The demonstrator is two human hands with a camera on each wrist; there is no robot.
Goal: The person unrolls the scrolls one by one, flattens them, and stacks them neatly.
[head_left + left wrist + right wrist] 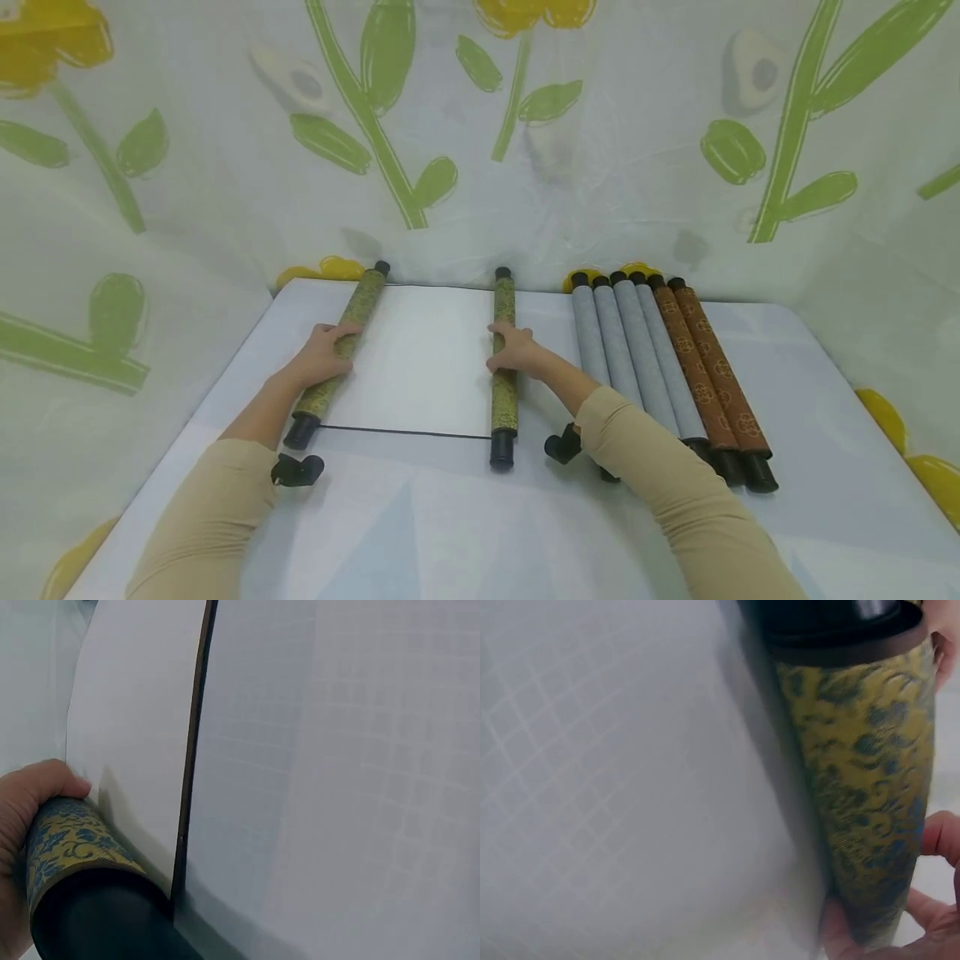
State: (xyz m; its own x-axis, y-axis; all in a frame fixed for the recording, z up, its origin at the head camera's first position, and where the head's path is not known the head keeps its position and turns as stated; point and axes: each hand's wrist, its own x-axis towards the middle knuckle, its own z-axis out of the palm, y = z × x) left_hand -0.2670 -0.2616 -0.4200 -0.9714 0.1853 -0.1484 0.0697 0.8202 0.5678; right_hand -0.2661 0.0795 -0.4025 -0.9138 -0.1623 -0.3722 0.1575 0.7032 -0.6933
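A hanging scroll with a yellow-green and blue floral brocade back lies partly unrolled, its white sheet point(427, 358) face up between two rolls. My left hand point(322, 354) grips the slanted left roll point(322, 396) near its middle. Around the middle of the right roll point(505, 408), my right hand point(517, 348) has its fingers and thumb curled. Black knobs cap both rolls. In the left wrist view, the thumb point(64, 780) lies over the brocade roll point(82, 836) beside the sheet's dark border. Fingers point(840, 930) of the right hand flank the brocade in the right wrist view.
To the right lie several rolled scrolls side by side: light grey ones point(633, 350) and two brown patterned ones point(723, 367), all with black knobs. They sit close to the right forearm. A white patterned curtain point(525, 200) stands behind the white tabletop point(390, 517).
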